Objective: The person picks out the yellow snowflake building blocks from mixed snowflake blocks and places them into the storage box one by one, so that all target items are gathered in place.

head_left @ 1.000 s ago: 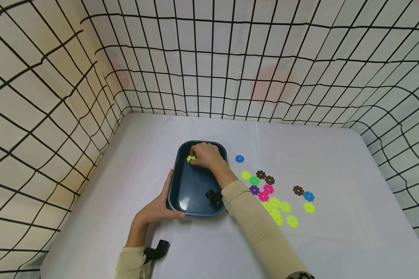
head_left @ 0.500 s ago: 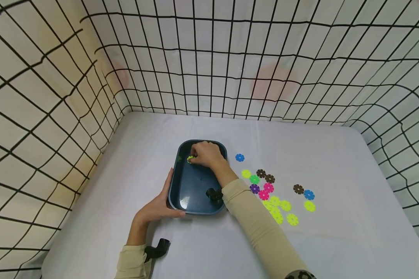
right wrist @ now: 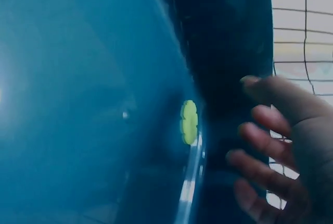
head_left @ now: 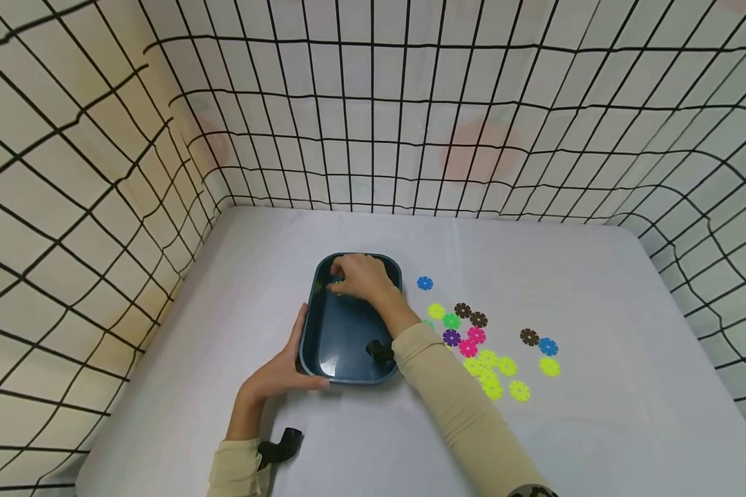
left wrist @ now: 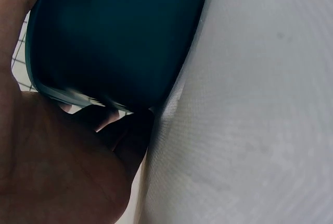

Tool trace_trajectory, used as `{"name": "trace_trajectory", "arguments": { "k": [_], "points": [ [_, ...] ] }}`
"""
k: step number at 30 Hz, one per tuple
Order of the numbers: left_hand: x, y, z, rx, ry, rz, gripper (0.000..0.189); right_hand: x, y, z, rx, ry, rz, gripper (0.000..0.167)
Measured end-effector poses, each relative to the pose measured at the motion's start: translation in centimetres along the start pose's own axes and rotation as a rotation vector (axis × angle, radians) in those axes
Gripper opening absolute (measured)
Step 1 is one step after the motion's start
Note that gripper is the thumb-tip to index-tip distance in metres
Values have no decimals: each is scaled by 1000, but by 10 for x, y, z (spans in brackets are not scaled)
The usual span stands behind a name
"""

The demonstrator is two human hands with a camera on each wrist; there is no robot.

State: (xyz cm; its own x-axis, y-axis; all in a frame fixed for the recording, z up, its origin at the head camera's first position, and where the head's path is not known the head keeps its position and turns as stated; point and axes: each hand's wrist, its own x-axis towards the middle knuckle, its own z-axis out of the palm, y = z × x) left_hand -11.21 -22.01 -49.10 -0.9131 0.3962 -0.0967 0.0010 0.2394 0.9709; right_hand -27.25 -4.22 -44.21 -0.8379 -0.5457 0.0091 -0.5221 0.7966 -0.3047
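Note:
A dark blue plastic tray (head_left: 342, 331) stands on the white-covered table. My left hand (head_left: 278, 376) grips its near left corner, thumb along the near side and fingers along the left wall. Inside the tray's far part is my right hand (head_left: 362, 277), its fingers parted and holding nothing. A yellow-green notched plastic disc (right wrist: 189, 122) stands on edge by the tray wall in the right wrist view, apart from the fingertips (right wrist: 251, 80). The left wrist view shows the tray's outer wall (left wrist: 114, 41) against the palm.
Right of the tray lie loose notched discs: several yellow ones (head_left: 506, 366), a blue one (head_left: 425, 283), brown ones (head_left: 529, 337), pink ones (head_left: 476, 335), a purple one (head_left: 451, 337) and a green one (head_left: 451, 320). Black wire mesh (head_left: 373, 138) encloses the table's back and sides.
My right fingers have spread and let go of the yellow-green disc, which now stays in the tray. The left hand keeps its hold on the corner.

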Motion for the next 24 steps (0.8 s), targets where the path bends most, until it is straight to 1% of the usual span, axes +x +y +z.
{"name": "trace_trajectory", "arguments": {
  "k": [5, 9, 13, 17, 24],
  "points": [
    [-3, -3, 3, -10, 3, 11, 135, -9, -7, -10, 43, 44, -28, 31],
    [-6, -5, 4, -7, 9, 15, 135, -17, -8, -19, 65, 79, -29, 30],
    [-8, -6, 4, 3, 7, 17, 135, -25, -6, -30, 81, 93, -13, 31],
    [-7, -5, 4, 6, 7, 28, 134, -31, -2, -40, 74, 120, 16, 32],
    [1, -2, 4, 50, 12, 47, 134, -42, 8, -62, 65, 184, 62, 32]
  ]
}}
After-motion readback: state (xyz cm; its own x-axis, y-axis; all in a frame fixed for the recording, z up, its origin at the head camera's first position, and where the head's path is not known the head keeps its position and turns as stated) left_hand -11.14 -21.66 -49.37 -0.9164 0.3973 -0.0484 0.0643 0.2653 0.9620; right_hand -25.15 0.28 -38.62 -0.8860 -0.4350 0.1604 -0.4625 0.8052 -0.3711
